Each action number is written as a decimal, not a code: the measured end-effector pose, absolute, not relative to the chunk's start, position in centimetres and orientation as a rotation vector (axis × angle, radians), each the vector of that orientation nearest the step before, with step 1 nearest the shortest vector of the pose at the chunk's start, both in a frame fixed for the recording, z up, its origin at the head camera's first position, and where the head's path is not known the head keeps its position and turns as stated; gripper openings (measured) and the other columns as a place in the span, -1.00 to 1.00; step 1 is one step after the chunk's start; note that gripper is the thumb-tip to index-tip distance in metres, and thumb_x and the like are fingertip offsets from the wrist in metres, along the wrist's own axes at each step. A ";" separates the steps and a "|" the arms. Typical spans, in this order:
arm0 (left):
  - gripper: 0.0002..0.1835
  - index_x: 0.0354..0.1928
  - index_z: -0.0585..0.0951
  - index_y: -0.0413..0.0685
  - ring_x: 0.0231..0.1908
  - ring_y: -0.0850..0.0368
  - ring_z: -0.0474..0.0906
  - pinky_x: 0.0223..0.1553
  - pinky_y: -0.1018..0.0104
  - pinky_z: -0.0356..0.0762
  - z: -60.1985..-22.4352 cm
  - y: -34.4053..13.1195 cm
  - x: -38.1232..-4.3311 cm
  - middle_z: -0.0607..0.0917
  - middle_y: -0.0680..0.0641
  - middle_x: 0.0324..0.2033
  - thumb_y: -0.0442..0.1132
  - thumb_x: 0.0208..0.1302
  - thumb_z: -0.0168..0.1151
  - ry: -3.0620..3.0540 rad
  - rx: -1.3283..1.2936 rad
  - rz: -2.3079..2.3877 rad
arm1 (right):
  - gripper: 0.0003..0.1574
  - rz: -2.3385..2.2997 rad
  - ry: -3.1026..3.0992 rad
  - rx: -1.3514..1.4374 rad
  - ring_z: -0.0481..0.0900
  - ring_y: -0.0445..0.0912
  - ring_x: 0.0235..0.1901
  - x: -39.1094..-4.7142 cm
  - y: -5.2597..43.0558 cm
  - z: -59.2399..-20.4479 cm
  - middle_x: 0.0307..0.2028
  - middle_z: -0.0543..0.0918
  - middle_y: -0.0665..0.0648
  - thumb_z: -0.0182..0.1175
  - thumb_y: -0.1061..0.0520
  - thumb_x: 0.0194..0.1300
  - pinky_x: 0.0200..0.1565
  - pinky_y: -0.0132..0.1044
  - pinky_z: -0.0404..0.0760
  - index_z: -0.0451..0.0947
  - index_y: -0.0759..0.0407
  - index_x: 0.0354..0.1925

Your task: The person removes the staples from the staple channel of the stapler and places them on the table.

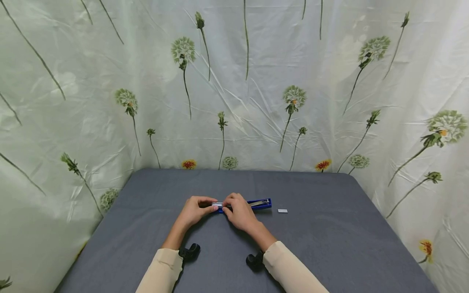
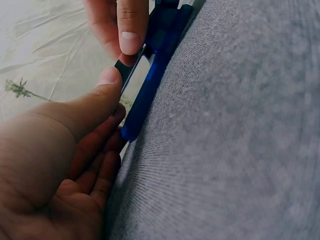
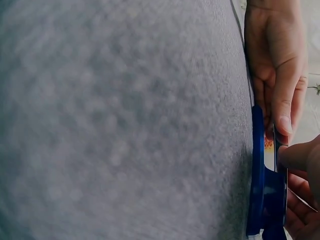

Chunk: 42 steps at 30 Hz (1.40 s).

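A blue stapler (image 1: 264, 206) lies opened out on the grey cloth, its long base (image 2: 146, 97) flat and a metal rail raised slightly above it. My left hand (image 1: 193, 211) pinches the left end of the rail (image 1: 218, 204) between thumb and fingers; its other fingers are near the base's tip. Close beside it, my right hand (image 1: 239, 212) pinches the rail further along and covers the stapler's middle. From the right wrist view, the right thumb (image 3: 297, 156) presses on the rail. A small silvery strip (image 1: 282, 211), apparently staples, lies right of the stapler.
The grey cloth-covered table (image 1: 329, 244) spreads around the hands. Behind and beside it hangs a pale curtain (image 1: 256, 101) printed with dandelions. A black camera mount (image 1: 190, 252) is strapped to the left wrist, another (image 1: 255, 261) to the right.
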<state>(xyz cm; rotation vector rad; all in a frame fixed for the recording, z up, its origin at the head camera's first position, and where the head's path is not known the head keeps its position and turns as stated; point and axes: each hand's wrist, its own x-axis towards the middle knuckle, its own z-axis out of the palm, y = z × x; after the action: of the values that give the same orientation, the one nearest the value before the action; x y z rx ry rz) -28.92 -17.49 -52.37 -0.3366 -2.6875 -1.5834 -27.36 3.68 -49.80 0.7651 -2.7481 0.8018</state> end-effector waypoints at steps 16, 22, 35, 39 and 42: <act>-0.77 -0.03 0.82 0.14 -0.05 0.14 0.73 0.02 0.10 0.64 -52.2 -17.7 -29.1 0.83 0.03 -0.09 -0.09 0.29 0.47 -2.710 -0.397 -1.546 | -0.90 1.032 -2.628 0.693 0.66 -0.10 -0.17 -27.5 3.0 -49.8 -0.19 0.70 0.04 0.34 0.12 0.42 -0.08 -0.22 0.63 0.74 0.09 -0.15; -0.76 0.03 0.80 0.13 0.03 0.08 0.72 0.10 0.06 0.62 -52.2 -18.0 -29.1 0.81 0.01 -0.02 -0.09 0.36 0.41 -2.729 -0.473 -1.540 | -0.94 1.009 -2.616 0.713 0.68 -0.11 -0.23 -27.8 2.6 -49.6 -0.26 0.72 0.03 0.36 0.13 0.39 -0.13 -0.26 0.64 0.72 0.08 -0.19; -0.76 0.02 0.80 0.13 0.02 0.08 0.72 0.08 0.07 0.63 -52.4 -18.2 -29.0 0.81 0.00 -0.03 -0.09 0.35 0.42 -2.715 -0.480 -1.562 | -0.80 0.764 -2.733 0.811 0.69 -0.10 -0.14 -28.1 2.3 -49.3 -0.13 0.73 0.07 0.27 0.07 0.49 -0.06 -0.21 0.68 0.71 0.11 -0.02; -0.76 0.02 0.80 0.13 0.00 0.09 0.73 0.07 0.09 0.63 -52.4 -18.2 -29.0 0.82 0.01 -0.03 -0.09 0.35 0.42 -2.719 -0.490 -1.558 | -0.78 0.701 -2.750 0.831 0.68 -0.08 -0.12 -28.0 2.2 -49.1 -0.12 0.72 0.08 0.25 0.07 0.50 -0.02 -0.20 0.67 0.73 0.12 -0.02; -0.75 0.03 0.80 0.14 0.00 0.10 0.73 0.07 0.11 0.63 -52.5 -18.2 -29.0 0.81 0.01 -0.03 -0.09 0.35 0.42 -2.717 -0.497 -1.553 | -0.79 0.705 -2.764 0.830 0.67 -0.08 -0.13 -28.0 2.3 -49.0 -0.13 0.71 0.08 0.24 0.07 0.51 -0.03 -0.20 0.66 0.72 0.12 -0.03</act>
<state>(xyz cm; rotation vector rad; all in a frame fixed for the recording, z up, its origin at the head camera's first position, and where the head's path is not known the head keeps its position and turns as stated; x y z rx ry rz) -29.00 -18.23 -52.49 -0.4969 -2.7167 -1.5535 -27.96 2.30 -49.00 0.8301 -2.7642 0.7045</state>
